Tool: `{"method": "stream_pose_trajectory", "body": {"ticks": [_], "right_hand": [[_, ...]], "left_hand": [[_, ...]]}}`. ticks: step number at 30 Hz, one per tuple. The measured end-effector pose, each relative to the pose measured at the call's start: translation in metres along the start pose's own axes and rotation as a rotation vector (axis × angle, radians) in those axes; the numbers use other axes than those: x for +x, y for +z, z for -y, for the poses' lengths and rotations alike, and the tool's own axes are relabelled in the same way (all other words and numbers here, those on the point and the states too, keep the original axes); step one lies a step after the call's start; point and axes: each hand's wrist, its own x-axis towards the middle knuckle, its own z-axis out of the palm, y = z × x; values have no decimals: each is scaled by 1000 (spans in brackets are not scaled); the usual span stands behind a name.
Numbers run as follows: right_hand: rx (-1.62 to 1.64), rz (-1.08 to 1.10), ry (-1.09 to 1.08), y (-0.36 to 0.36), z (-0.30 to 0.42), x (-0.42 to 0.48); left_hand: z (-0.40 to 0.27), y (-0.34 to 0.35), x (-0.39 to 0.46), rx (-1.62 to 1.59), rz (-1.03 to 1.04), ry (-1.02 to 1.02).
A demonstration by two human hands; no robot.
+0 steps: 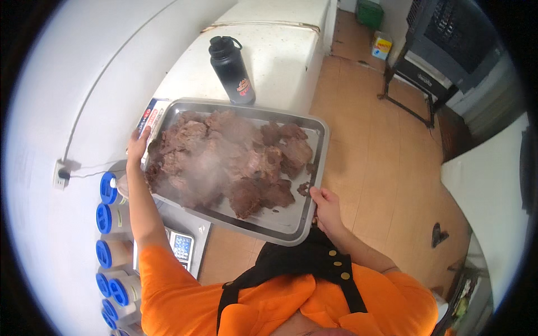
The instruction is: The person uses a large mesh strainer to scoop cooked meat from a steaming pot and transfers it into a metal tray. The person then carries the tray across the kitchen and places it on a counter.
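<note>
A large metal tray [294, 218] carries steaming chunks of brown cooked meat [222, 155], piled mostly towards its left side. My left hand [138, 145] is at the tray's left edge, gripping it; its fingertips are partly hidden. At the lower right edge, my right hand [327, 208] holds the rim with the thumb on top, near a few loose meat scraps. The tray is slightly tilted in view. Just beyond its far rim stands a black bottle [232, 69] with a loop cap, on a white chest-like surface [277, 54]. A printed box [152, 115] lies beside the tray's far left corner.
Blue-lidded containers [104, 254] line the wall at left, beside a scale [183, 245] on a metal surface. A plug sits in a wall outlet [59, 174]. Tan floor [370, 168] extends at right, with a dark metal-framed appliance [437, 54] and a green bin [370, 13] beyond.
</note>
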Motion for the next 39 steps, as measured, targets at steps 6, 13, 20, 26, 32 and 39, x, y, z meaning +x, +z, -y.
{"method": "stream_pose_trajectory", "body": {"ticks": [6,13,20,26,32,39], "right_hand": [[129,162,224,22,16,-10],[-1106,-20,672,-258,-182,-4],[-380,-157,651,-293,-238,-100],[296,-310,200,-275,-256,-123],[-1215,-101,344,-315,-237,-70],[-53,-357,353,-335,-212,-79]], "left_hand": [[-139,28,-130,-584,-34,377],[-207,102,-249,-567,577,565],[-283,100,-282,-433,665,640],[-341,172,-299,-547,900,567],[-222,439,-244,44,1171,463],[-93,538,-288,502,1339,-163]]}}
